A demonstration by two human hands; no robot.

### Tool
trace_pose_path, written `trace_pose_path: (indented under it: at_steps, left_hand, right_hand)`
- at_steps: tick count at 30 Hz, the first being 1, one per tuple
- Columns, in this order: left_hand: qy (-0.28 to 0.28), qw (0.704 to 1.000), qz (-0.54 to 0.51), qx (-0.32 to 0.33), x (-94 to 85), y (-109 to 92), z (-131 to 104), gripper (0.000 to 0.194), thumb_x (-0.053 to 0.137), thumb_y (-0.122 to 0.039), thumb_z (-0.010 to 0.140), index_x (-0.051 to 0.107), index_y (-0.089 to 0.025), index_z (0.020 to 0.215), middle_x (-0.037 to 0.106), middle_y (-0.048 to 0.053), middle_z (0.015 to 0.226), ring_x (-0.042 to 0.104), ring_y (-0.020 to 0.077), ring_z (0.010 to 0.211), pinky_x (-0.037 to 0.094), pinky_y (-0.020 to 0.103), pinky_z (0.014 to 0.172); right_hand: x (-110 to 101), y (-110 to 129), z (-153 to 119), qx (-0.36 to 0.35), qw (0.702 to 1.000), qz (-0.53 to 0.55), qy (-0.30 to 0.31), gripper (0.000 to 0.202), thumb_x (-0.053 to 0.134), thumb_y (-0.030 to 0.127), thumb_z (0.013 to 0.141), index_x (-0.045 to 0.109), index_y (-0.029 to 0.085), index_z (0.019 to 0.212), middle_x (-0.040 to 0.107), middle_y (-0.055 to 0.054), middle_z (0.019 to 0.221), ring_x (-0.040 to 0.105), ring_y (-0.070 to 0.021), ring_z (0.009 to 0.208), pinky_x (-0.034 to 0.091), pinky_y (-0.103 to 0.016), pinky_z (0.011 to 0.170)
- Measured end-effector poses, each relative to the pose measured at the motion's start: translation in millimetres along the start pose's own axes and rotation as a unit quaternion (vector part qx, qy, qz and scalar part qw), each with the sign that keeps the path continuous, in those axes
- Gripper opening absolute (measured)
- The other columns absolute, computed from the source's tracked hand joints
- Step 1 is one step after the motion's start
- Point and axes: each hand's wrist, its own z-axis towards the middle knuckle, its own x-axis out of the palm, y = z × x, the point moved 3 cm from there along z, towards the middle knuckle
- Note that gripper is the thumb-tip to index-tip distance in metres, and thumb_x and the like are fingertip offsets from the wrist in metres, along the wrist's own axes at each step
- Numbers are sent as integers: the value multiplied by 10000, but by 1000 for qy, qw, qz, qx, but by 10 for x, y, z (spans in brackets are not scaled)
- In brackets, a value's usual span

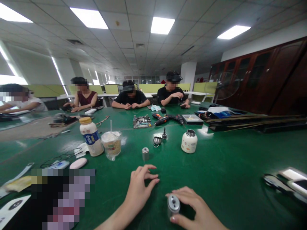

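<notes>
Silver metal cylinder [173, 204], end face upward, at the near side of the green table [230, 166]; clamped between thumb and fingers of the right hand [198, 207], contact of base with surface unclear. To its left, the left hand [140, 182], thumb and fingers apart. Just beyond, a second cylinder [145, 154], upright on the table, apart from the left fingers. Farther back, a small shiny metal piece [157, 140] beside a dark upright fitting [164, 134]; to their right, a cream jar [189, 142]. At left, a lidded plastic cup [111, 144] just beside an orange-capped bottle [91, 137]. Behind, a circuit board [141, 121] near a power drill [161, 120].
</notes>
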Motion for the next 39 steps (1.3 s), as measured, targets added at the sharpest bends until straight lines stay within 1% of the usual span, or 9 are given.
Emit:
trace_pose_path:
  at_steps: [4,7,11,17,21,24,31,35,39]
  left_hand:
    - [-35,994,-94,47,-91,-311,-88,273,735,-209,822,566,-256,1031,778,-15,889,673,247,981,423,410,915]
    - [26,990,-109,81,-98,-544,-189,313,754,-164,780,591,-256,1030,767,-16,882,660,238,976,447,375,879]
    - [63,991,-64,97,-73,-651,-257,285,746,-127,751,635,-246,984,761,9,939,644,241,955,450,370,851]
    - [62,987,-67,129,-45,-628,-291,272,627,-76,782,660,-239,997,715,30,1052,635,222,977,467,360,872]
    - [55,984,-86,147,-46,-626,-323,426,624,-50,732,615,-251,1107,692,36,1114,617,236,1041,463,373,908]
    - [42,989,-75,122,-40,-612,-322,530,692,-70,694,546,-254,1168,720,31,1036,618,254,1000,461,392,872]
    - [6,991,-83,105,-59,-585,-272,436,717,-99,783,498,-285,1112,782,-52,854,678,227,911,408,380,871]
    - [-87,993,-44,63,-169,-423,-125,299,737,-165,807,547,-262,1015,790,-26,864,670,247,940,396,401,872]
    - [-12,1000,22,-4,-92,-91,5,329,707,-101,794,545,-239,1044,800,-23,831,677,276,917,396,445,863]
  right_hand:
    - [-3,37,3,-26,1000,-6,14,327,754,387,808,734,227,1092,733,-99,1106,627,-298,1047,481,-442,931]
    - [10,14,-11,-38,999,-8,6,255,758,363,811,740,228,1026,740,-81,1076,629,-283,1020,489,-419,901]
    - [21,-13,-19,-57,998,-2,-9,232,749,333,822,728,230,1028,739,-73,1075,627,-274,1026,488,-414,904]
    - [14,2,-17,-63,998,-2,-16,167,743,270,813,736,206,967,739,-96,1066,634,-281,1027,496,-421,897]
    - [7,29,-14,-64,998,-9,-5,199,741,240,805,733,212,1001,737,-100,1095,632,-284,1044,482,-429,922]
    - [6,31,-1,-51,999,-9,6,236,736,281,822,722,233,1053,737,-82,1091,630,-271,1032,483,-417,919]
    - [10,4,-9,-36,999,-11,0,275,737,353,823,731,230,1069,733,-88,1090,623,-278,1031,494,-419,912]
    - [-10,49,-8,-30,999,-13,20,348,712,394,841,711,246,1157,718,-106,1163,617,-292,1068,482,-449,949]
    - [-30,81,0,-24,999,-12,22,372,723,397,830,710,260,1175,719,-108,1168,618,-305,1075,483,-467,953]
